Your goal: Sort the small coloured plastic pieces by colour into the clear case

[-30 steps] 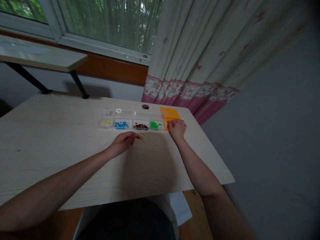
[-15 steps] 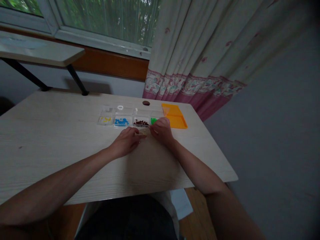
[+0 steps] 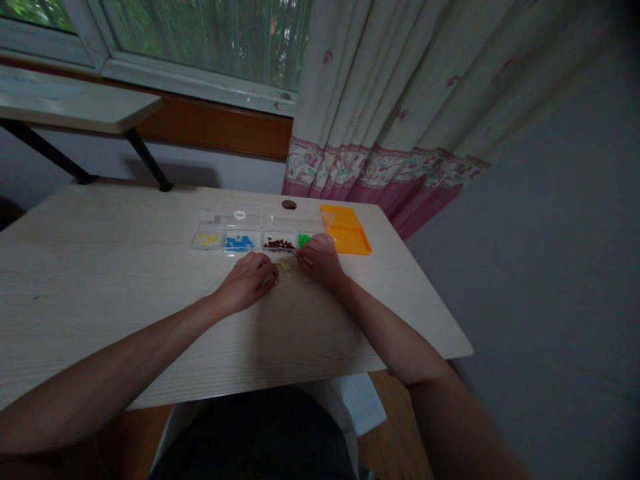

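My left hand (image 3: 249, 279) rests low over the table, fingers curled inward beside a small scatter of pale yellowish pieces (image 3: 285, 267). Whatever its fingertips hold, if anything, is too small to name. Across the pieces, my right hand (image 3: 323, 260) has its thumb and fingers pressed together close to the near edge of the clear boxes; its contents cannot be made out. These lidded boxes stand in a row with lids up: yellow bits (image 3: 207, 239), blue bits (image 3: 240, 243), brown bits (image 3: 279, 245) and green bits (image 3: 304, 239), the last partly hidden behind my right hand.
An open orange case (image 3: 350, 239) lies right of the clear boxes. A raised shelf (image 3: 85, 103) on black legs stands at the back left. A curtain (image 3: 370, 147) hangs behind the table (image 3: 125, 267), with a wall on the right.
My left hand's fingers have drawn back to the left and curled, uncovering more of the pale pieces. My right hand stays nearly in place. The view has shifted slightly.
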Tool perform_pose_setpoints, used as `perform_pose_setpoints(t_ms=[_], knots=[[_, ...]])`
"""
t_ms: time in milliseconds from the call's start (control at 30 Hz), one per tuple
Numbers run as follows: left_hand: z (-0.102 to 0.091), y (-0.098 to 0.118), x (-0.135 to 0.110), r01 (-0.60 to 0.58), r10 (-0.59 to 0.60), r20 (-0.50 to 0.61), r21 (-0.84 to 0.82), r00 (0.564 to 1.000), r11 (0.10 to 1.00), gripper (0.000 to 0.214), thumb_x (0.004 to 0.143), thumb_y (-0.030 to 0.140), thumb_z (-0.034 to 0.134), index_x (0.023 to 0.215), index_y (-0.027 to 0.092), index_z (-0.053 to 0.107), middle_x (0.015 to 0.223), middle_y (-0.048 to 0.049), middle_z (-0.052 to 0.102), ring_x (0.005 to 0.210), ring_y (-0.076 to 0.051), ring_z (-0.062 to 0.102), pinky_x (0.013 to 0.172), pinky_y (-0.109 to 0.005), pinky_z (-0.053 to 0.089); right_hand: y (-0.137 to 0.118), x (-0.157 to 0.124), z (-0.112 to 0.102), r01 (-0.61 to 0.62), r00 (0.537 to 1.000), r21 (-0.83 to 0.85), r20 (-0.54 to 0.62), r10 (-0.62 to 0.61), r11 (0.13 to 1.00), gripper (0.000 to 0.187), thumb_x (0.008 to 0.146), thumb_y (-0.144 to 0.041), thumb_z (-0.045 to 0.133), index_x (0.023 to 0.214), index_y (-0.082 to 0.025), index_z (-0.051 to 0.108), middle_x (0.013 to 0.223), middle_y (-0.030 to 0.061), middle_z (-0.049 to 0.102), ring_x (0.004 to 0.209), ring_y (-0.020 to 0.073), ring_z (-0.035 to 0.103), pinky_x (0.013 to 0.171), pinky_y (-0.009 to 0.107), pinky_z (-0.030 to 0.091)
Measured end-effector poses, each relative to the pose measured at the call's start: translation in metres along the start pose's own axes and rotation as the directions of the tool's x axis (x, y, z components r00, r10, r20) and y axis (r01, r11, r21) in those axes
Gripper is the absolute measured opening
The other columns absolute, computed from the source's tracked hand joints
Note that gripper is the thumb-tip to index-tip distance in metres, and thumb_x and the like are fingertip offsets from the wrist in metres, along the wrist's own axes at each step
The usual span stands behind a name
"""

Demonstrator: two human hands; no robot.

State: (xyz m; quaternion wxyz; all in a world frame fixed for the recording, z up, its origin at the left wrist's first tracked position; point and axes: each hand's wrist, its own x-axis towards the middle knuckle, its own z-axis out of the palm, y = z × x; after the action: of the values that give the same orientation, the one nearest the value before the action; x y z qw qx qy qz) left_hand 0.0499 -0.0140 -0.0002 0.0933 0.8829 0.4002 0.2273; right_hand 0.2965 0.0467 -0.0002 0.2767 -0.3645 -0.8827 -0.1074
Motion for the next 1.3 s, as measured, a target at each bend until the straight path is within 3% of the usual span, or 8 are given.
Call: perform_pose_setpoints(t_ms=[233, 467, 767, 900, 1000, 1100, 1200, 1300], knots=[[0.001, -0.002, 0.001, 0.042, -0.041, 0.005, -0.013, 0.999, 0.999, 0.016, 0.093, 0.032, 0.053, 0.089, 0.018, 0.061, 0.093, -0.0073, 0.06, 0.093, -0.024, 0.054, 0.086, -0.038, 0.043, 0.001, -0.001, -0.004, 0.032, 0.999, 0.008, -0.004, -0.032, 0.999, 0.025, 0.097, -0.033, 0.051, 0.084, -0.021, 0.069, 0.079, 0.0037, 0.066, 0.087, 0.0196, 0.051, 0.088, 0.037, 0.034], [-0.001, -0.009, -0.002, 0.065, -0.066, -0.019, -0.061, 0.998, 0.996, 0.027, 0.088, 0.042, 0.064, 0.099, 0.018, 0.059, 0.094, -0.0066, 0.059, 0.094, -0.024, 0.054, 0.084, -0.037, 0.043, 0.003, -0.003, -0.004, 0.082, 0.996, 0.044, 0.022, -0.083, 0.996, 0.024, 0.097, -0.031, 0.05, 0.085, -0.022, 0.069, 0.083, 0.0042, 0.067, 0.09, 0.0199, 0.052, 0.09, 0.037, 0.034], [-0.002, -0.004, 0.0, 0.053, -0.054, -0.016, -0.055, 0.998, 0.997, 0.018, 0.095, 0.03, 0.05, 0.09, 0.017, 0.061, 0.09, -0.0077, 0.06, 0.091, -0.023, 0.055, 0.084, -0.035, 0.044, 0.006, -0.001, -0.002, 0.069, 0.997, 0.046, 0.024, -0.07, 0.997, 0.027, 0.096, -0.032, 0.051, 0.081, -0.021, 0.069, 0.08, 0.0043, 0.066, 0.086, 0.0195, 0.051, 0.085, 0.036, 0.034], [-0.001, -0.008, 0.001, 0.107, -0.115, -0.043, -0.157, 0.992, 0.982, 0.02, 0.094, 0.031, 0.048, 0.088, 0.018, 0.061, 0.086, -0.0066, 0.061, 0.086, -0.021, 0.056, 0.079, -0.033, 0.044, -0.002, 0.0, -0.006, 0.108, 0.994, 0.049, 0.019, -0.109, 0.993, 0.023, 0.096, -0.031, 0.053, 0.086, -0.022, 0.071, 0.083, 0.0046, 0.068, 0.089, 0.0198, 0.053, 0.087, 0.037, 0.036], [0.003, -0.015, 0.001, 0.205, -0.255, -0.078, -0.395, 0.964, 0.895, 0.024, 0.093, 0.038, 0.051, 0.084, 0.018, 0.06, 0.079, -0.0029, 0.06, 0.075, -0.017, 0.054, 0.069, -0.029, 0.042, -0.021, 0.001, -0.01, 0.156, 0.988, 0.054, -0.004, -0.156, 0.986, 0.02, 0.095, -0.032, 0.054, 0.096, -0.024, 0.073, 0.086, 0.004, 0.069, 0.094, 0.0197, 0.055, 0.094, 0.037, 0.036], [0.007, -0.022, 0.002, 0.263, -0.413, -0.072, -0.668, 0.908, 0.696, 0.035, 0.089, 0.05, 0.054, 0.078, 0.018, 0.057, 0.069, 0.0006, 0.054, 0.062, -0.013, 0.047, 0.058, -0.025, 0.037, -0.044, 0.003, -0.011, 0.145, 0.989, 0.021, -0.023, -0.144, 0.989, 0.024, 0.095, -0.034, 0.056, 0.113, -0.027, 0.07, 0.091, 0.0026, 0.071, 0.096, 0.0192, 0.056, 0.101, 0.04, 0.032], [0.011, -0.024, 0.004, 0.256, -0.488, -0.033, -0.819, 0.872, 0.514, 0.043, 0.084, 0.06, 0.057, 0.077, 0.017, 0.056, 0.067, 0.0014, 0.052, 0.059, -0.012, 0.044, 0.055, -0.024, 0.035, -0.057, 0.004, -0.01, 0.14, 0.99, -0.013, -0.007, -0.14, 0.99, 0.03, 0.095, -0.037, 0.056, 0.123, -0.029, 0.065, 0.092, 0.0015, 0.071, 0.097, 0.0184, 0.056, 0.104, 0.04, 0.03], [0.015, -0.021, 0.007, 0.238, -0.491, -0.053, -0.827, 0.87, 0.51, 0.046, 0.082, 0.063, 0.058, 0.074, 0.017, 0.057, 0.067, 0.0008, 0.052, 0.061, -0.012, 0.045, 0.056, -0.024, 0.036, -0.059, 0.003, -0.008, 0.14, 0.989, -0.036, -0.035, -0.141, 0.99, 0.029, 0.096, -0.037, 0.057, 0.123, -0.03, 0.065, 0.09, 0.0, 0.07, 0.095, 0.0171, 0.056, 0.105, 0.038, 0.03]])
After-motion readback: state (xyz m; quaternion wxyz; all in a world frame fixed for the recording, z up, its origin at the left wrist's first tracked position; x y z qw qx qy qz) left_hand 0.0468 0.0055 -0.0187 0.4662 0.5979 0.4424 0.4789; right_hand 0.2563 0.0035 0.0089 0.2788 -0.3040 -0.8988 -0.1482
